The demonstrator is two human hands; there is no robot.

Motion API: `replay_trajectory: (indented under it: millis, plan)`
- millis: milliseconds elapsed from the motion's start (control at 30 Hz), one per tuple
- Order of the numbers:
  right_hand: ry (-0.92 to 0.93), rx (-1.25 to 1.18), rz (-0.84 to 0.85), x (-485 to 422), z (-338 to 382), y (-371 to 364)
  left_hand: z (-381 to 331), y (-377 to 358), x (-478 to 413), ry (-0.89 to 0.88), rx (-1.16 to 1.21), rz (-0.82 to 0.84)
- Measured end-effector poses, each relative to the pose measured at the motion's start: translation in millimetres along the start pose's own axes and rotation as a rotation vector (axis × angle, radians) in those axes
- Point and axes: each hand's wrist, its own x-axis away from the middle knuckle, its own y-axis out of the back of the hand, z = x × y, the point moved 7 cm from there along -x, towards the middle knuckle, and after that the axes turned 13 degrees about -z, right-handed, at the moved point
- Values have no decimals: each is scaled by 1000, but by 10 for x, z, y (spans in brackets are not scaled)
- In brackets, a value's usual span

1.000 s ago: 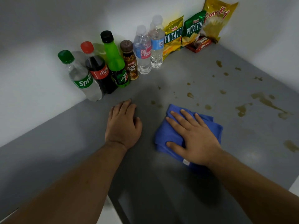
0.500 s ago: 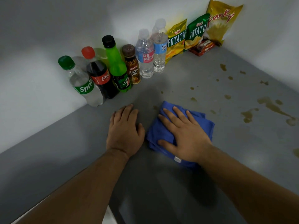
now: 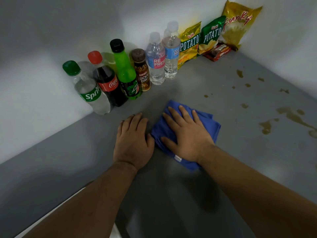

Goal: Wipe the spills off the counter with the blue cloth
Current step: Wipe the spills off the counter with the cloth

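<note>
1. The right hand [image 3: 187, 134] lies flat, palm down, fingers spread and unclenched, pressing on the blue cloth [image 3: 211, 124].
2. The left hand [image 3: 133, 141] rests palm down on the grey counter [image 3: 51, 169], fingers loosely together and gripping nothing; its thumb side sits just beside the cloth's left edge.
3. The folded cloth lies flat near the counter's middle; its long axis runs from the near right, at the right wrist, up toward the far left, where a corner points at the bottles.
4. Brown spills [image 3: 289, 115] dot the counter to the right of the cloth, well apart from it.
5. Along the back wall stand a Sprite bottle [image 3: 89, 91], a Coca-Cola bottle [image 3: 108, 83] and other drinks, then snack bags [image 3: 189, 43] in the corner.
</note>
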Motion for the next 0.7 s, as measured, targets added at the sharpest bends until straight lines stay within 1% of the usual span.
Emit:
replay_trajectory:
  millis: [67, 133, 267, 367, 433, 500, 567, 633, 700]
  plan:
    - [87, -28, -1, 158, -77, 32, 5, 0, -2, 4, 7, -2]
    - [96, -26, -8, 253, -280, 77, 8, 5, 0, 1, 12, -18]
    - [-63, 24, -13, 94, -615, 114, 11, 1, 6, 1, 21, -41]
    - [-182, 40, -18, -223, -525, 60, 17, -5, 6, 2, 12, -43]
    - [-200, 29, -16, -380, -349, 17, 19, -13, 7, -1, 7, -40]
    - [-131, 16, -16, -408, -147, -7, 24, -25, 4, -4, 9, -37]
    - [-11, -1, 4, -296, -38, -20, 34, -43, -2, -1, 10, -30]
    - [97, -16, 18, -140, -85, -10, 42, -55, -7, 6, 8, -23]
    - [120, -11, 17, -35, -265, 31, 31, -52, -5, 1, 9, -30]
